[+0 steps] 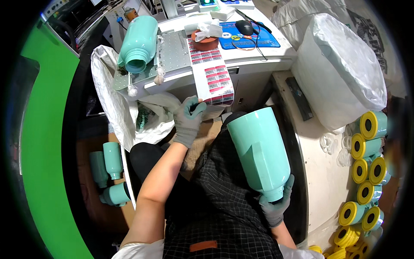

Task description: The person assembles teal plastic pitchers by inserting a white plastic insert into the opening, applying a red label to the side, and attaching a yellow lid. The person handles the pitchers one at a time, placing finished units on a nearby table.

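My gloved right hand grips a large mint-green plastic bottle by its neck; the bottle tilts over my lap, neck toward me and flat base away. My left hand, also in a grey glove, pinches the near edge of a strip of red-and-white printed labels that hangs over the desk edge. On the strip's far part lies a brown tape roll with crumpled white film on top. A second mint-green bottle rests on the perforated metal plate, its open mouth toward me.
Left of my knees, a box holds several mint-green bottles beside a white woven sack. A mouse sits on a blue mat. At right are a large white bag and several bottles with yellow rings.
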`<state>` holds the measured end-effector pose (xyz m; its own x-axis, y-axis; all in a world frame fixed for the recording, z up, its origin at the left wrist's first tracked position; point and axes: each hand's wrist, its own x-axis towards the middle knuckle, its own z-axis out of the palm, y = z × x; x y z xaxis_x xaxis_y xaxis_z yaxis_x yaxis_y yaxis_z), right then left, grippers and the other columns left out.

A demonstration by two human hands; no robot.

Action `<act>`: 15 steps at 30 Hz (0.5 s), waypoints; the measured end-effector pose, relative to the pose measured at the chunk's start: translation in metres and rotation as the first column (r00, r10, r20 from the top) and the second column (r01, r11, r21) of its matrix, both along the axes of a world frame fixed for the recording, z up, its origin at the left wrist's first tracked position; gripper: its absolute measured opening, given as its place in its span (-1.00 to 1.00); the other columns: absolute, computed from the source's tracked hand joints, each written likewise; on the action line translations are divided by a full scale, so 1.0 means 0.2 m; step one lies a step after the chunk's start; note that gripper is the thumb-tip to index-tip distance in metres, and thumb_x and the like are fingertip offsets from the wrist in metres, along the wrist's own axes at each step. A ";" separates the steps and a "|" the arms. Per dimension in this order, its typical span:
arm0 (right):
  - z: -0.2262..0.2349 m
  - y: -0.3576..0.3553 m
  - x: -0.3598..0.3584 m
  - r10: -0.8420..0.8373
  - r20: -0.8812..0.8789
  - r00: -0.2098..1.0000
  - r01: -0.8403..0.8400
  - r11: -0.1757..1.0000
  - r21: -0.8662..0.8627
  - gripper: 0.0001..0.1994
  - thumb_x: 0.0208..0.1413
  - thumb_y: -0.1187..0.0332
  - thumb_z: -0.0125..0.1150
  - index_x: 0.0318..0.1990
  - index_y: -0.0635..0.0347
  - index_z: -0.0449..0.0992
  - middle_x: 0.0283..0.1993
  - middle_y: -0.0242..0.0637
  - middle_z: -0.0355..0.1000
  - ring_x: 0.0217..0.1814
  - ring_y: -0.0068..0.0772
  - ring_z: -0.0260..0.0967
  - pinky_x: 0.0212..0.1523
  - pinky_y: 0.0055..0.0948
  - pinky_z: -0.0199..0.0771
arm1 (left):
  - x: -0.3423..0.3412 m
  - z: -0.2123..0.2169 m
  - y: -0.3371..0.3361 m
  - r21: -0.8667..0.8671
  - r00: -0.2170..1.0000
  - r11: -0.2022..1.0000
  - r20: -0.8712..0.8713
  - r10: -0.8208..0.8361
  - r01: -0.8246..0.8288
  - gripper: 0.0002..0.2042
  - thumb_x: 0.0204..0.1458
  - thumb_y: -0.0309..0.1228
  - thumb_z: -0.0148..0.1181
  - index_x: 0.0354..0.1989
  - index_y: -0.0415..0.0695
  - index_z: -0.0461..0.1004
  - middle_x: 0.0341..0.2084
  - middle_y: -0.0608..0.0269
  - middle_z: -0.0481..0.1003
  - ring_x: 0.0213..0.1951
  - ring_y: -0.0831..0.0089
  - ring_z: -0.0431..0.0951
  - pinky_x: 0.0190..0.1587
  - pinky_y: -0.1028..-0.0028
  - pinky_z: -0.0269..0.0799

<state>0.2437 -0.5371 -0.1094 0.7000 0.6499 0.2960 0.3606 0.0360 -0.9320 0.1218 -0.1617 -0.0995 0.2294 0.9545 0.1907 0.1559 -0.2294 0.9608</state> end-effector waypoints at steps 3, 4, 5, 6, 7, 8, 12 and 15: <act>-0.01 -0.01 -0.03 0.005 0.013 1.000 -0.005 1.000 -0.001 0.11 -0.02 0.24 0.57 0.59 0.35 -0.06 0.50 0.05 0.22 0.41 -0.18 0.33 0.39 -0.20 0.34 | -0.03 0.02 -0.11 0.270 0.999 0.962 0.026 0.045 -0.050 -0.86 0.08 -0.58 0.40 -0.18 -0.20 0.65 -0.28 0.26 0.62 -0.29 0.47 0.61 -0.21 0.51 0.56; -0.02 -0.02 -0.03 0.002 0.028 1.000 -0.001 1.000 -0.027 0.12 -0.02 0.22 0.59 0.60 0.32 -0.06 0.51 0.05 0.20 0.42 -0.16 0.33 0.39 -0.19 0.34 | -0.05 0.02 -0.15 0.347 0.996 0.934 0.038 0.075 -0.083 -0.88 0.08 -0.62 0.38 -0.22 -0.20 0.65 -0.31 0.30 0.61 -0.28 0.48 0.60 -0.25 0.55 0.55; -0.03 -0.04 -0.01 0.017 0.071 0.997 -0.013 0.998 -0.058 0.22 -0.08 0.22 0.67 0.59 0.42 -0.13 0.53 0.00 0.17 0.43 -0.25 0.30 0.36 -0.24 0.39 | -0.06 0.01 -0.22 0.111 0.985 0.993 0.172 0.013 -0.033 -0.89 0.09 -0.62 0.37 -0.22 -0.20 0.65 -0.32 0.28 0.62 -0.30 0.50 0.60 -0.26 0.56 0.56; -0.06 -0.05 -0.01 0.008 0.044 0.999 -0.006 0.999 -0.038 0.22 -0.09 0.22 0.68 0.59 0.42 -0.13 0.52 0.00 0.17 0.42 -0.25 0.30 0.35 -0.23 0.40 | -0.07 0.05 -0.30 -0.122 0.952 0.991 0.305 -0.012 0.052 -0.89 0.09 -0.63 0.37 -0.22 -0.21 0.65 -0.33 0.26 0.62 -0.31 0.52 0.61 -0.28 0.57 0.56; -0.10 -0.06 -0.02 -0.001 0.015 1.000 0.002 1.000 -0.023 0.22 -0.09 0.22 0.68 0.59 0.42 -0.13 0.52 0.01 0.17 0.41 -0.24 0.31 0.35 -0.23 0.40 | -0.07 0.15 -0.38 -0.369 0.929 0.906 0.365 -0.065 0.208 -0.90 0.12 -0.62 0.35 -0.21 -0.25 0.63 -0.34 0.23 0.62 -0.34 0.52 0.60 -0.28 0.57 0.54; -0.12 -0.08 -0.02 -0.003 -0.012 1.000 0.003 1.000 -0.009 0.22 -0.10 0.21 0.68 0.59 0.41 -0.12 0.52 0.01 0.18 0.40 -0.23 0.32 0.34 -0.22 0.41 | -0.06 0.26 -0.45 -0.573 0.894 0.739 0.439 -0.087 0.353 -0.91 0.14 -0.60 0.33 -0.20 -0.29 0.60 -0.35 0.20 0.62 -0.37 0.52 0.60 -0.28 0.58 0.53; -0.01 -0.03 -0.04 0.057 0.046 0.997 -0.053 0.995 -0.085 0.15 -0.04 0.14 0.64 0.61 0.24 -0.05 0.63 0.10 0.01 0.53 -0.07 0.25 0.43 -0.14 0.35 | -0.01 0.37 -0.55 -0.568 0.839 0.636 0.475 -0.265 0.522 -0.90 0.19 -0.49 0.30 -0.20 -0.26 0.61 -0.40 0.19 0.62 -0.42 0.56 0.59 -0.36 0.59 0.50; -0.04 -0.04 -0.04 0.045 0.085 0.995 -0.038 0.996 -0.076 0.14 -0.06 0.20 0.63 0.61 0.22 -0.04 0.63 0.11 0.00 0.50 -0.04 0.29 0.41 -0.13 0.38 | -0.02 0.36 -0.55 -0.581 0.850 0.634 0.453 -0.268 0.509 -0.90 0.20 -0.48 0.29 -0.20 -0.25 0.61 -0.40 0.21 0.62 -0.43 0.56 0.57 -0.34 0.59 0.50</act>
<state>0.2359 -0.5458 -0.1176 0.6458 0.7003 0.3041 0.4394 -0.0151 -0.8982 0.1184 -0.2725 -0.0270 0.6561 0.6824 -0.3222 -0.1108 0.5095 0.8533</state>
